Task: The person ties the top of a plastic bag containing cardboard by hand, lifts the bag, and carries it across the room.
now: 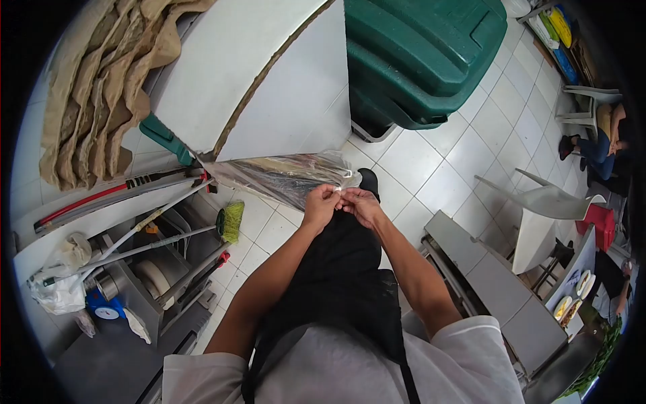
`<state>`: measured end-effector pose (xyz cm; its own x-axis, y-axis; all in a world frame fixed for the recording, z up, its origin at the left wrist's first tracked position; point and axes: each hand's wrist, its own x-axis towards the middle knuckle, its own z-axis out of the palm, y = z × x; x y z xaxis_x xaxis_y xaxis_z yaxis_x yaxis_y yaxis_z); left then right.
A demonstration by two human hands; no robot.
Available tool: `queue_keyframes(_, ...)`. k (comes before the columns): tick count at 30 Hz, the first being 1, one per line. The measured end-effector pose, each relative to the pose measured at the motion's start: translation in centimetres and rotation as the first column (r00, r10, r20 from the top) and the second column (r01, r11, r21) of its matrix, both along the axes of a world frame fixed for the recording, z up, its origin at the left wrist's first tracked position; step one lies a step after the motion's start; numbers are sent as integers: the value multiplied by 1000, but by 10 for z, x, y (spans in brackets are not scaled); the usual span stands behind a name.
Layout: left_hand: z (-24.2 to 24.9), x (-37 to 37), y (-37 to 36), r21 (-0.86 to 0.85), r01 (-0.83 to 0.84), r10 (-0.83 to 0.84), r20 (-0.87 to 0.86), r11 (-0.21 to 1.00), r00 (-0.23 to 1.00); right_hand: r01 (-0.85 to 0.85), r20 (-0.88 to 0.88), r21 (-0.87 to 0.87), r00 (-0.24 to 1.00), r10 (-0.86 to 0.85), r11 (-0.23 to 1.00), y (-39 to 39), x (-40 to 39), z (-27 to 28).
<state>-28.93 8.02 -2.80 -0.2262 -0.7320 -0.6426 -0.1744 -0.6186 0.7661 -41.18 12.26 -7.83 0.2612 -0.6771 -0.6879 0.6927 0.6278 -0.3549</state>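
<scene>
My left hand and my right hand meet in front of my dark apron. The fingers of both are pinched together on the gathered end of a clear plastic bag. A small white piece shows between my fingertips; its kind is too small to make out. The bag stretches to the left below a white panel, with dark and brownish contents that I cannot identify through the plastic.
A green lidded bin stands ahead. Cardboard egg trays are stacked at upper left. Long handles and a green-bristled broom lie along the left. To the right are a tiled counter, a white plastic chair and seated people.
</scene>
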Motion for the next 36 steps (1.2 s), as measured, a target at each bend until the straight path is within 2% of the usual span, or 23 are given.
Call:
queue_keyframes(3, 7, -1, -1, -30, 28, -27, 50, 999, 998, 79, 19, 30, 997, -79, 996, -1, 6, 0)
queue_keyframes(6, 5, 1, -1, -155, 94, -66, 175, 984, 982, 109, -17, -11, 994, -109, 994, -4, 12, 3)
queue_keyframes(8, 1, 3, -3, -260, 170, -111, 227, 950, 967, 67, -241, -103, 966, -90, 992, -5, 14, 6)
queue_keyframes(9, -1, 3, -2, -262, 169, -110, 226, 950, 968, 65, -242, -105, 966, -89, 992, -4, 18, 7)
queue_keyframes(11, 19, 0, -6, -191, 240, -162, 353, 952, 921, 6, -582, -154, 808, -96, 988, -3, 28, 12)
queue_keyframes(12, 13, 2, -6, -193, 237, -158, 354, 952, 922, -50, -681, -153, 729, -69, 987, -4, 30, 11)
queue_keyframes(16, 2, 8, -2, -254, 251, -169, 305, 934, 937, 11, -644, -164, 756, -115, 986, 1, 25, 23)
queue_keyframes(18, 8, 10, 1, -299, 284, -187, 316, 911, 930, 134, -501, -74, 852, -153, 988, 1, 19, 37)
queue_keyframes(19, 9, 12, 2, -512, 417, -188, 439, 751, 879, 131, -503, -75, 851, -151, 988, 3, 18, 39)
queue_keyframes(20, 9, 13, 5, -658, 539, -149, 552, 526, 820, 77, -539, -89, 835, -113, 993, 5, 18, 41)
queue_keyframes(21, 10, 14, 8, -659, 536, -148, 550, 528, 822, 22, -575, -101, 815, -76, 995, 7, 17, 42)
queue_keyframes(22, 17, 11, 9, -588, 631, -184, 641, 506, 745, 19, -578, -102, 813, -74, 995, 8, 14, 41)
queue_keyframes(23, 22, 8, 11, -508, 715, -216, 721, 481, 658, -168, -722, -57, 688, 76, 984, 9, 10, 39)
queue_keyframes(24, 22, 6, 15, -510, 711, -213, 719, 484, 661, -338, -832, 22, 515, 205, 941, 10, 9, 38)
queue_keyframes(25, 22, 3, 18, -517, 692, -187, 717, 504, 672, -342, -835, 21, 511, 205, 939, 6, 8, 43)
queue_keyframes(27, 22, -2, 25, -530, 667, -157, 709, 524, 687, -404, -615, 221, 649, 449, 888, -7, 4, 53)
queue_keyframes(28, 26, -4, 27, -485, 672, -180, 721, 559, 670, -406, -620, 222, 643, 450, 887, -14, 5, 52)
queue_keyframes(30, 31, -8, 35, -442, 673, -199, 729, 593, 655, -274, -228, 369, 900, 372, 888, -27, 9, 47)
queue_keyframes(32, 35, -9, 42, -475, 673, -211, 706, 567, 676, -245, -322, 305, 883, 341, 920, -29, 14, 34)
queue_keyframes(33, 38, -6, 47, -477, 671, -212, 703, 567, 679, -218, -408, 241, 861, 303, 946, -27, 17, 29)
queue_keyframes(34, 44, -3, 50, -428, 661, -293, 654, 617, 697, -714, -888, 120, 234, 396, 690, -12, 9, -10)
queue_keyframes(35, 52, -1, 48, -377, 650, -365, 595, 660, 716, -713, -893, 122, 226, 390, 691, -11, 9, -2)
queue_keyframes(36, 61, 5, 48, -381, 639, -378, 565, 669, 733, -600, -905, 84, 288, 313, 795, -4, 10, 6)
